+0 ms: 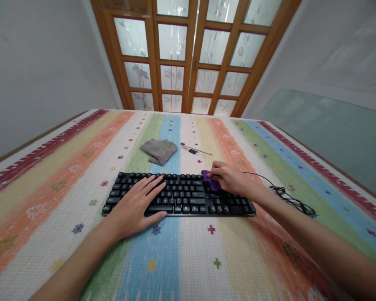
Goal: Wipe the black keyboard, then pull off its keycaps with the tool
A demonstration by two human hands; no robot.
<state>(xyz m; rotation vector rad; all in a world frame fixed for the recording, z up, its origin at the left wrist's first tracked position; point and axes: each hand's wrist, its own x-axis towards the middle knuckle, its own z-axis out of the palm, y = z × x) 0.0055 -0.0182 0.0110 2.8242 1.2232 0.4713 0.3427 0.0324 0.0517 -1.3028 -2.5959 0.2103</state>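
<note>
Black kbd lies w/ long axis L–R across the striped tablecloth, approx. square to the person; space-bar edge faces the near side, top row faces the glazed doors, numpad at R end;
L hand is palm down & opened out, fingers pointing away & a bit to the R, laid over the L-ctr keys; thumb stretched R along the kbd's near edge; so the kbd sits directly under these fingers, its L end sticking out past the hand;
beyond the kbd, nr its middle, a folded gray cloth; just R of that, thin tools lying at a slant;
R hand is closed, thumb & fingers pinching a purple wad, which prob. touches the keys btwn main block & numpad (fingers hide part of it); kbd's R part is below this grip, numpad partly covered by hand & wrist;
farther R, a black cable, loosely coiled on the cloth's stripes.
</note>
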